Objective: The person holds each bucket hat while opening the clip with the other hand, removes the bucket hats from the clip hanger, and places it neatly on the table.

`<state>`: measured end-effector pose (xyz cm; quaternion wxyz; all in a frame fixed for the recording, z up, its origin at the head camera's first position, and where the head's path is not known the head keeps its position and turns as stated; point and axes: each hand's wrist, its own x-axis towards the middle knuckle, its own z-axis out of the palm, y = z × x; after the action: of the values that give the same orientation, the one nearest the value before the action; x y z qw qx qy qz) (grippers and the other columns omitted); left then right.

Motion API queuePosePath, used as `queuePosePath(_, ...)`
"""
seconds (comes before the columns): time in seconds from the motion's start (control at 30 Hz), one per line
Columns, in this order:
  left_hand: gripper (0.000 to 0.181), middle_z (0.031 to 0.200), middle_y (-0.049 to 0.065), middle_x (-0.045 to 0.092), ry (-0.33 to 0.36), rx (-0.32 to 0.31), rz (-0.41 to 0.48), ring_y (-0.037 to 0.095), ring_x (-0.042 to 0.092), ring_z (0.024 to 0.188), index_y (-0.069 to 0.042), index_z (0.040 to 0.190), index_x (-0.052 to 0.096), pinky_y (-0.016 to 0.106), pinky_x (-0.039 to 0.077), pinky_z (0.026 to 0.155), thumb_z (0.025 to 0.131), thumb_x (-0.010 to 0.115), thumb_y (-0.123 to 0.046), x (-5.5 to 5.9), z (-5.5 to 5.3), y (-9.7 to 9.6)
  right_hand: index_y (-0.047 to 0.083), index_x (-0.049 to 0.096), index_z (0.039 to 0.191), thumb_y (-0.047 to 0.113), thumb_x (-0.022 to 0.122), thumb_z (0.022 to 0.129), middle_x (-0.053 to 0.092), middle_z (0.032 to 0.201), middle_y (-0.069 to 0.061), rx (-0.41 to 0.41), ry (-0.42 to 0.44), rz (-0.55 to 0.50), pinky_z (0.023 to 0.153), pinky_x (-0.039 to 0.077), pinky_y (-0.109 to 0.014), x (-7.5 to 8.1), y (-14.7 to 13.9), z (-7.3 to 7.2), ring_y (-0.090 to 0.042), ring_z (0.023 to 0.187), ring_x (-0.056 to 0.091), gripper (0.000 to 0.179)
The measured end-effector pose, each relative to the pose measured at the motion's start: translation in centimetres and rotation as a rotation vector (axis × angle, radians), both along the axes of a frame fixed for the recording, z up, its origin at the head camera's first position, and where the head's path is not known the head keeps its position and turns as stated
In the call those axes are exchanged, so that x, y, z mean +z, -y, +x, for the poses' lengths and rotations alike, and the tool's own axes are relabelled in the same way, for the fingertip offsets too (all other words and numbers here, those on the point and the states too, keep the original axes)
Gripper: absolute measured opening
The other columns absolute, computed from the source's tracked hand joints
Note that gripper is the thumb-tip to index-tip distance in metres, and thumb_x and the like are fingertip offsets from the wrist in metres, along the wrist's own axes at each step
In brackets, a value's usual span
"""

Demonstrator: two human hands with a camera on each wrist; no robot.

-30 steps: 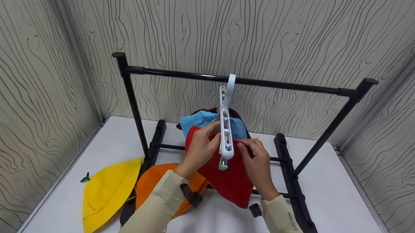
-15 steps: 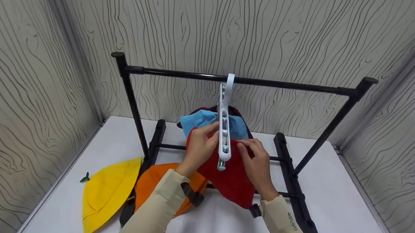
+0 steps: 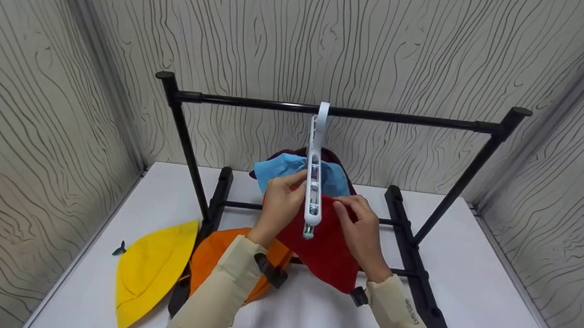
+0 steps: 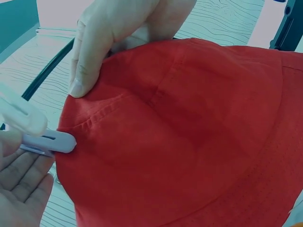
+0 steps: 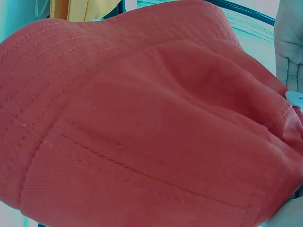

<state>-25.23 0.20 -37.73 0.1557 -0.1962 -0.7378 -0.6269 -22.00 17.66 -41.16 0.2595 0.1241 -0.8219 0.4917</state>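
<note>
A red bucket hat hangs under the white hanger, crown up and brim down. My right hand pinches the crown's edge between thumb and fingers, right of the hanger. At the hanger's left side, my left hand holds a pale clip with the thumb against it. In the left wrist view the clip's tip overlaps the red fabric near the crown seam. Behind the red hat, a light blue hat and a dark maroon hat hang from the same hanger.
The hanger hooks over the top bar of a black rack standing on the white table. A yellow hat with a green sprout lies at the left, beside an orange hat partly hidden by my left sleeve. Patterned walls surround the table.
The hanger's front end has swung slightly left. The red hat's lower edge has shifted a little right. Both hands keep nearly the same place and hold.
</note>
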Motion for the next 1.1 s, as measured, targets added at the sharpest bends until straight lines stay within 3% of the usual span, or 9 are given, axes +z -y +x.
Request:
queuePosePath(0.23,0.029,0.115,0.009,0.07,0.01,-0.01,0.032,0.021,0.066,0.094,-0.005,0.121,0.066,0.032,0.056,0.088,0.094,0.061,-0.015,0.0,-0.1,0.0,0.008,0.07,0.107,0.017,0.059,0.095,0.064,0.103,-0.004,-0.02,0.032,-0.005,0.076,0.051,-0.013,0.3,0.4,0.5,-0.012,0.089,0.058,0.018)
queuePosePath(0.5,0.03,0.114,0.01,0.071,0.002,-0.011,0.038,0.018,0.067,0.092,-0.003,0.12,0.066,0.029,0.055,0.088,0.094,0.062,-0.015,-0.1,-0.2,0.1,0.011,0.071,0.106,0.019,0.061,0.094,0.064,0.101,-0.001,-0.013,0.023,-0.013,0.076,0.051,-0.013,-0.6,0.1,0.2,-0.008,0.088,0.057,0.017)
queuePosePath(0.87,0.032,0.113,0.015,0.07,0.012,-0.043,0.056,0.019,0.068,0.091,0.003,0.123,0.063,0.027,0.057,0.084,0.093,0.062,-0.01,-0.4,-0.3,0.4,0.011,0.072,0.104,0.021,0.061,0.094,0.064,0.099,-0.001,-0.014,0.083,-0.017,0.075,0.052,-0.014,-1.4,0.2,0.5,-0.011,0.087,0.058,0.017)
queuePosePath(1.1,0.039,0.124,0.013,0.065,0.023,-0.075,0.026,0.022,0.065,0.109,0.0,0.129,0.058,0.031,0.052,0.094,0.093,0.063,-0.014,-0.8,-0.2,0.7,0.011,0.071,0.104,0.021,0.06,0.095,0.064,0.099,-0.001,-0.006,0.096,-0.004,0.075,0.052,-0.014,-1.7,0.1,0.6,-0.013,0.087,0.059,0.018)
